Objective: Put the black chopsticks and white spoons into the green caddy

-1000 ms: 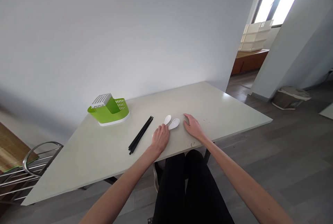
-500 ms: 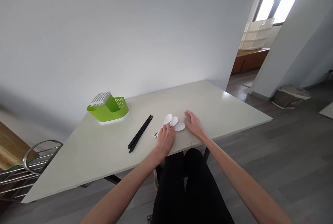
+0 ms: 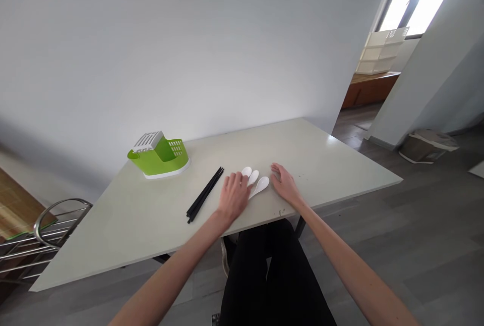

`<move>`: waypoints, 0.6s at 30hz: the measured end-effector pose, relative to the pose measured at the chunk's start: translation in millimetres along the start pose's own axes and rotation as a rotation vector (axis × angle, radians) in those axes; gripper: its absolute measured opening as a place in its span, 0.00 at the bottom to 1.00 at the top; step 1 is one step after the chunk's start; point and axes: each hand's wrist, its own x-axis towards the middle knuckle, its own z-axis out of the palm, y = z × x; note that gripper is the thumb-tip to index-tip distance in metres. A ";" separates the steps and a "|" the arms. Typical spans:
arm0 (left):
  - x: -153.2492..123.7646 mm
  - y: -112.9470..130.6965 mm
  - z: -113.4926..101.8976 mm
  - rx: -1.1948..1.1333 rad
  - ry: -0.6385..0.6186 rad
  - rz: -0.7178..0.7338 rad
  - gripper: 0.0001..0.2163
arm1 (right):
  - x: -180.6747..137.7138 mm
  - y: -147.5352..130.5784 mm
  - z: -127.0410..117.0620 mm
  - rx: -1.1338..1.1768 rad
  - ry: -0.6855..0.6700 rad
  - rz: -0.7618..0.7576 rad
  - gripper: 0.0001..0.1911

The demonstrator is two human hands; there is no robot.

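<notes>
Three white spoons (image 3: 257, 180) lie fanned out on the pale table (image 3: 143, 225), bowls pointing away from me. My left hand (image 3: 233, 197) rests flat over their handles, fingers stretched out. My right hand (image 3: 284, 184) lies open on the table just right of the spoons, touching nothing else. A bundle of black chopsticks (image 3: 204, 195) lies diagonally to the left of my left hand. A green and white cutlery drainer (image 3: 158, 156) stands at the far left of the table near the wall.
A metal wire rack (image 3: 34, 245) stands left of the table. Beyond the table's right edge the grey wood floor opens toward a doorway, with a flat bag or cushion (image 3: 427, 145) on the floor. My dark-trousered legs (image 3: 272, 275) sit under the near edge.
A third spoon has come into sight and the spoons have spread into a fan. My left hand shifted slightly left over the handles. My right hand stayed almost still.
</notes>
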 end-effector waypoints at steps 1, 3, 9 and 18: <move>3.7 -17.5 -8.7 -0.011 0.047 -0.037 0.19 | -0.4 -0.5 -0.8 0.003 -0.003 0.000 0.25; 11.9 -62.1 -28.0 -0.029 0.159 -0.137 0.20 | -1.3 -0.9 -2.1 0.009 -0.010 -0.002 0.25; 25.5 -224.5 -75.8 0.042 0.339 -0.489 0.25 | -3.1 0.5 -2.7 0.016 -0.032 0.006 0.25; 23.9 -301.2 -74.2 0.000 0.176 -0.582 0.30 | -3.8 -6.5 -1.5 0.008 -0.031 0.028 0.23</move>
